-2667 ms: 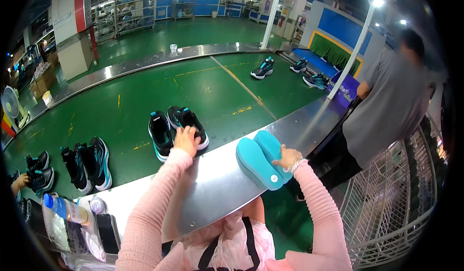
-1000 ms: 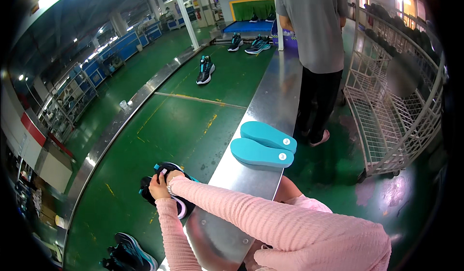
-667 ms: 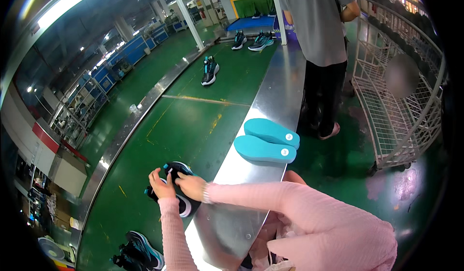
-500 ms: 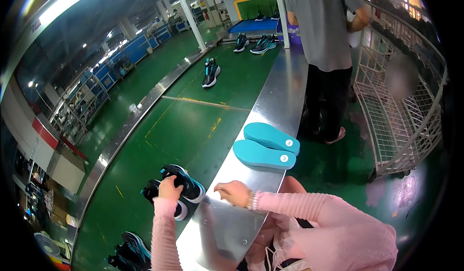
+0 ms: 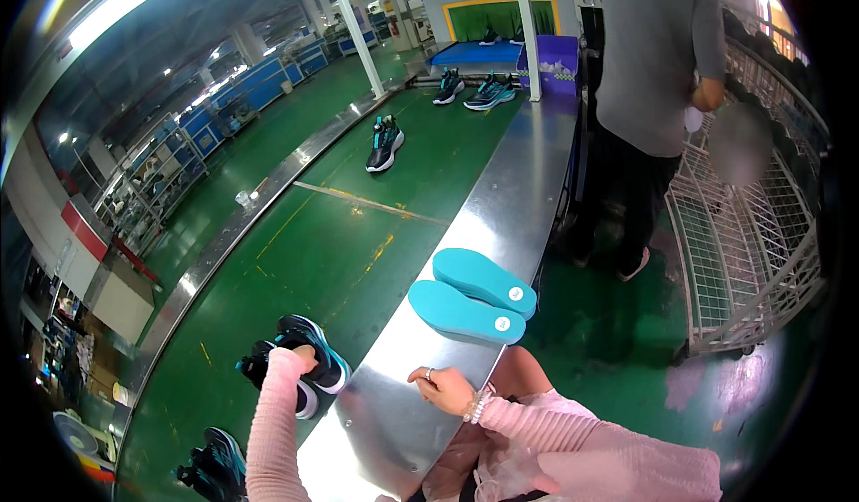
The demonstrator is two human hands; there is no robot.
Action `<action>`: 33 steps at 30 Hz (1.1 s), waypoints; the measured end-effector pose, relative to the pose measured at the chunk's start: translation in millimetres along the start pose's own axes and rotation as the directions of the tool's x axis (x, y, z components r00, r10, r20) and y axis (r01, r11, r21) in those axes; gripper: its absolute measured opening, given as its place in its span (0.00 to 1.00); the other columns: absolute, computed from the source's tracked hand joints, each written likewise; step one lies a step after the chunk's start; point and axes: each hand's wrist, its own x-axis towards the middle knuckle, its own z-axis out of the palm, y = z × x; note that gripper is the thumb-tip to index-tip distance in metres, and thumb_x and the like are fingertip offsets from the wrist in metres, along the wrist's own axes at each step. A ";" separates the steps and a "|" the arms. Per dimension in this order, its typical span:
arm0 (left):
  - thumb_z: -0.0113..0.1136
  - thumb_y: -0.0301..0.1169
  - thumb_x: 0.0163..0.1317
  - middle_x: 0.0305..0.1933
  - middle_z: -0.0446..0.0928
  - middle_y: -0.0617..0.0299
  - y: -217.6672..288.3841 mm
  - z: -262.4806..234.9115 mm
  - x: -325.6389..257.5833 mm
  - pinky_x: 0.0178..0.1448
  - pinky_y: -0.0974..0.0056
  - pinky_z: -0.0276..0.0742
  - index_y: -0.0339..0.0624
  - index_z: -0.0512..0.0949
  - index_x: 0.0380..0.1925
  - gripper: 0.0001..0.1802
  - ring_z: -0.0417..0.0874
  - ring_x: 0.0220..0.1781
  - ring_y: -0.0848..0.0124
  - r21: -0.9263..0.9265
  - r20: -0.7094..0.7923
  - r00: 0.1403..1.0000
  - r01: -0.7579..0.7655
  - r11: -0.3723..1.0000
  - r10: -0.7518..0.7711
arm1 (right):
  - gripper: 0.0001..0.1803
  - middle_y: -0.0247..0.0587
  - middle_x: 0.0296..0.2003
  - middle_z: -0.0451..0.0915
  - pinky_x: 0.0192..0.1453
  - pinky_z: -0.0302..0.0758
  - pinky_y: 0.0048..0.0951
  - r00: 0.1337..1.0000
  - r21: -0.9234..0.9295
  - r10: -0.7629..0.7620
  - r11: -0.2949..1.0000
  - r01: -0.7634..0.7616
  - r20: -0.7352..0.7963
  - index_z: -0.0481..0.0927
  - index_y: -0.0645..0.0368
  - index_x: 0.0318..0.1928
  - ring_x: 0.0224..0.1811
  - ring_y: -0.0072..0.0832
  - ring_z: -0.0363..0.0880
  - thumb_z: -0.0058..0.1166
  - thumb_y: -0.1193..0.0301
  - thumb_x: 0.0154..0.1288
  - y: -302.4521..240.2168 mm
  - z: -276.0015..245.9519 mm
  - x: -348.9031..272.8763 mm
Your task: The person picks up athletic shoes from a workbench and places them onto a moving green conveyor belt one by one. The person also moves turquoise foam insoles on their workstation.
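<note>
The green conveyor belt [image 5: 331,233] fills the middle of the view and serves as the reference. Along its right edge runs the steel ledge [image 5: 501,216], a long polished strip. Right of the ledge, well apart from the belt, stands a white wire cage trolley [image 5: 752,251], with a person in a grey top [image 5: 658,55] between ledge and trolley.

On the belt's near end, close to the ledge, sits a pair of black and teal trainers [image 5: 291,368]. The left hand [image 5: 302,357] reaches onto the belt and rests on this pair, fingers curled over the nearer shoe's heel; whether the fingers are fully closed around it cannot be told, as the sleeve covers most of the hand.

On the ledge, just right of the belt edge, two teal insoles [image 5: 474,296] lie flat, side by side and touching. The right hand [image 5: 443,386] rests on the ledge nearer the wearer than the insoles, loosely curled, holding nothing.

Farther up the belt stands a single dark trainer [image 5: 385,144]; at its far end, more trainers [image 5: 470,90]. Another pair [image 5: 210,462] lies at the belt's nearest edge.
</note>
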 end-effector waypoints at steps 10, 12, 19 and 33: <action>0.40 0.44 0.56 0.58 0.67 0.68 -0.6 -9.7 -21.9 0.64 0.64 0.57 0.52 0.71 0.49 0.23 0.65 0.60 0.69 0.153 0.019 0.996 -0.089 0.984 0.087 | 0.11 0.38 0.17 0.74 0.28 0.71 0.27 1.000 -0.036 -0.026 0.999 0.026 -0.002 0.75 0.56 0.39 0.20 0.28 0.75 0.40 0.69 0.61 9.8 1.2 2.7; 0.40 0.46 0.56 0.57 0.67 0.67 3.2 -2.1 -14.2 0.64 0.65 0.56 0.51 0.71 0.49 0.24 0.65 0.60 0.69 0.143 -0.030 0.993 -0.105 0.984 0.110 | 0.11 0.38 0.17 0.74 0.28 0.71 0.27 1.000 -0.028 -0.018 0.999 0.018 -0.004 0.75 0.57 0.39 0.20 0.27 0.74 0.40 0.70 0.61 8.9 -0.8 2.8; 0.58 0.43 0.44 0.56 0.68 0.59 -5.6 6.1 -21.1 0.62 0.67 0.59 0.47 0.71 0.50 0.30 0.66 0.59 0.65 -0.009 0.026 0.999 0.020 1.000 -0.020 | 0.10 0.35 0.17 0.73 0.26 0.70 0.25 1.000 0.118 -0.025 0.993 0.026 -0.008 0.76 0.58 0.38 0.19 0.23 0.73 0.42 0.71 0.60 21.1 -4.8 -2.0; 0.50 0.20 0.46 0.39 0.76 0.58 106.5 58.5 -35.3 0.46 0.62 0.70 0.42 0.76 0.28 0.09 0.76 0.41 0.60 -0.369 -0.926 0.237 -0.729 0.577 -0.294 | 0.14 0.36 0.15 0.74 0.22 0.67 0.20 0.978 -0.110 -0.101 0.990 0.082 -0.180 0.77 0.64 0.27 0.14 0.19 0.70 0.43 0.68 0.62 73.3 9.8 1.7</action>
